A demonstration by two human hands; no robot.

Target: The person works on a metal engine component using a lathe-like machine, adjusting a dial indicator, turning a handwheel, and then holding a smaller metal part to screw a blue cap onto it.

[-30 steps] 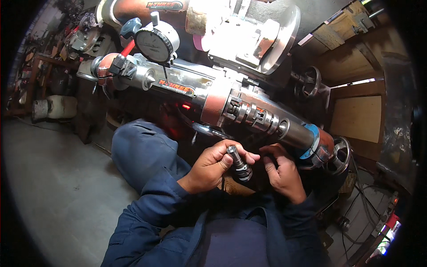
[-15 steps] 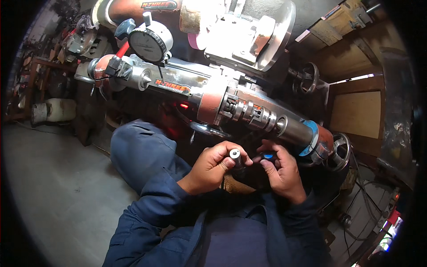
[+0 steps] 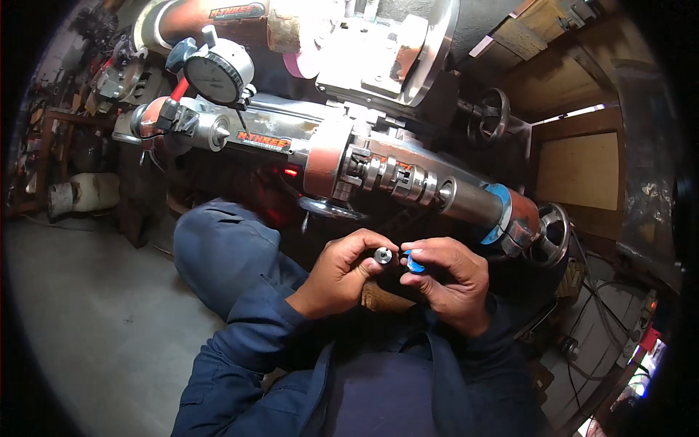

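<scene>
Low in front of the grinding machine, my left hand [image 3: 341, 273] is closed around a small round metal part [image 3: 383, 255]. Its end face with a dark centre hole points up. Close by on the right, my right hand [image 3: 453, 280] pinches a small bright blue piece [image 3: 416, 262] between thumb and fingers; its exact kind I cannot make out. The two held things are a short gap apart.
Ahead, a lobed metal shaft [image 3: 400, 180] is mounted on the machine beside the right tailstock [image 3: 477, 206]. A dial gauge [image 3: 218, 73] stands at left, and a grinding wheel [image 3: 435, 54] behind. A chrome handwheel [image 3: 331, 210] sits just beyond my hands.
My right hand has turned, bringing more of the blue piece into sight near the metal part. The metal part's end shows more face-on. The whole view has shifted slightly.
</scene>
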